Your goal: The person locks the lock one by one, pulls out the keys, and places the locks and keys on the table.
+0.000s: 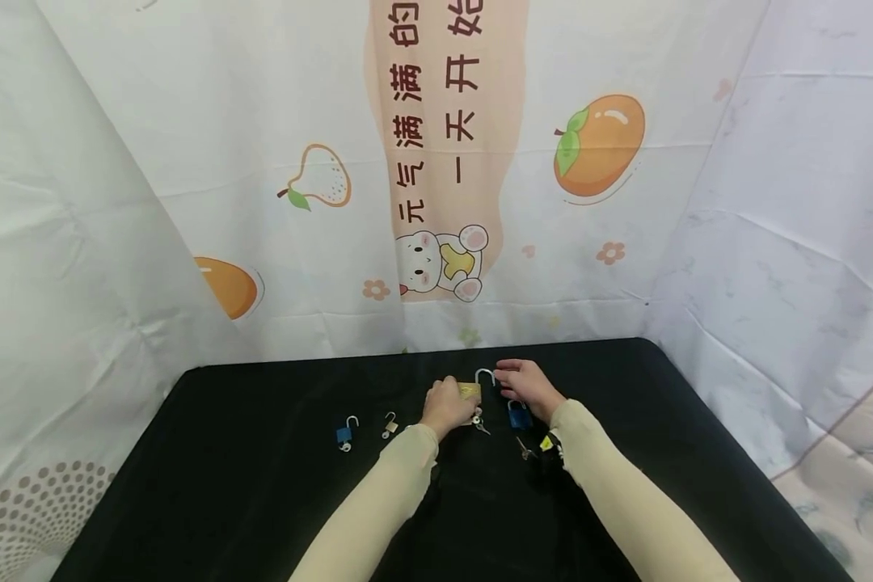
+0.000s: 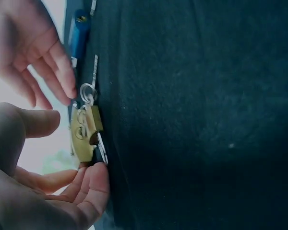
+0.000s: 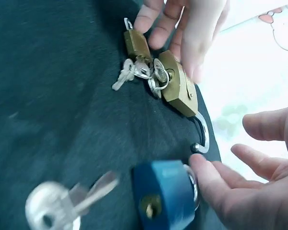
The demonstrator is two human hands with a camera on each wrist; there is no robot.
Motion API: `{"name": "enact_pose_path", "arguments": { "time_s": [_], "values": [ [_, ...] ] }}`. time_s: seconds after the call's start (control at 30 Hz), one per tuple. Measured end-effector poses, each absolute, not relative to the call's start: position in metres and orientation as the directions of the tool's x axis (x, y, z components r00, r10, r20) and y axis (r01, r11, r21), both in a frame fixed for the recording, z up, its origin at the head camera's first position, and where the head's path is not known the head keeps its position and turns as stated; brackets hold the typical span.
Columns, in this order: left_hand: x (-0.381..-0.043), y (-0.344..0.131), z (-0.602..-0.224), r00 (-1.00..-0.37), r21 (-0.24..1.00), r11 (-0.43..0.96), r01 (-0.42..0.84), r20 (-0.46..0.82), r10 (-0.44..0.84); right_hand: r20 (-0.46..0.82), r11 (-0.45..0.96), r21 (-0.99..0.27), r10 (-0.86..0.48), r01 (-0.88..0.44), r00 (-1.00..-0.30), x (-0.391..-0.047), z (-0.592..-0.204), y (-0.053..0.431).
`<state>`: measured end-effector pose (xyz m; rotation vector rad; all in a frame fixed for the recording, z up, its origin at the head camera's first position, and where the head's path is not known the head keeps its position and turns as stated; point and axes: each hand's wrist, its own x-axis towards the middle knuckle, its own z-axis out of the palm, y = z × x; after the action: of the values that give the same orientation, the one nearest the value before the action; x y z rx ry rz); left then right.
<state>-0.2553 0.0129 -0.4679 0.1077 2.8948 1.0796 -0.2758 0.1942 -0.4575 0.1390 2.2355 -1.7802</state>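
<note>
A large brass padlock (image 3: 180,88) lies on the black tabletop with its silver shackle swung out; a ring of keys (image 3: 159,76) is at its keyhole. A small brass padlock (image 3: 136,44) sits beside it with keys (image 3: 127,72) attached. My left hand (image 1: 445,406) is at these two, fingertips at their ends, thumb raised apart from the large one in the left wrist view. My right hand (image 1: 527,381) hovers with spread fingers, its index fingertip close to the large shackle's free end and to a blue padlock (image 3: 165,194). Nothing is between its thumb and fingers.
Farther left lie a small blue padlock (image 1: 344,436) and a small brass padlock (image 1: 390,425), both with open shackles. A loose key (image 1: 526,451) lies near my right sleeve, close to a yellow-marked item (image 1: 546,444). A printed white curtain (image 1: 320,267) hangs behind the table.
</note>
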Motion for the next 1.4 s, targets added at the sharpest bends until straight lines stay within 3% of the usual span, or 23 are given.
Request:
{"name": "enact_pose_path", "arguments": {
  "time_s": [0.2, 0.57, 0.93, 1.07, 1.27, 1.4],
  "values": [
    [-0.264, 0.018, -0.471, -0.999, 0.616, 0.787, -0.037, -0.054, -0.004, -0.334, 0.294, -0.91, -0.103, 0.292, -0.937, -0.286, -0.454, 0.182],
    [-0.264, 0.025, -0.461, -0.989, 0.664, 0.736, -0.135, -0.131, -0.064, -0.341, 0.368, -0.882, -0.066, 0.295, -0.938, -0.291, -0.45, 0.175],
    [-0.261, -0.003, -0.46, -0.984, 0.87, 0.483, -0.101, -0.158, 0.079, -0.216, 0.519, -0.841, -0.066, 0.152, -0.974, -0.285, -0.459, 0.167],
    [-0.247, -0.019, -0.452, -0.975, 0.934, 0.339, -0.112, -0.169, 0.144, -0.119, 0.438, -0.896, -0.082, 0.072, -0.989, -0.275, -0.446, 0.173],
    [-0.213, -0.032, -0.43, -0.956, 0.99, 0.11, -0.091, -0.117, 0.267, 0.028, 0.121, -0.991, -0.226, -0.056, -0.974, -0.243, -0.416, 0.177],
    [-0.186, -0.037, -0.42, -0.938, 0.997, 0.082, -0.005, -0.033, 0.344, 0.141, 0.155, -0.968, -0.318, -0.198, -0.938, -0.219, -0.405, 0.176]
  ]
}}
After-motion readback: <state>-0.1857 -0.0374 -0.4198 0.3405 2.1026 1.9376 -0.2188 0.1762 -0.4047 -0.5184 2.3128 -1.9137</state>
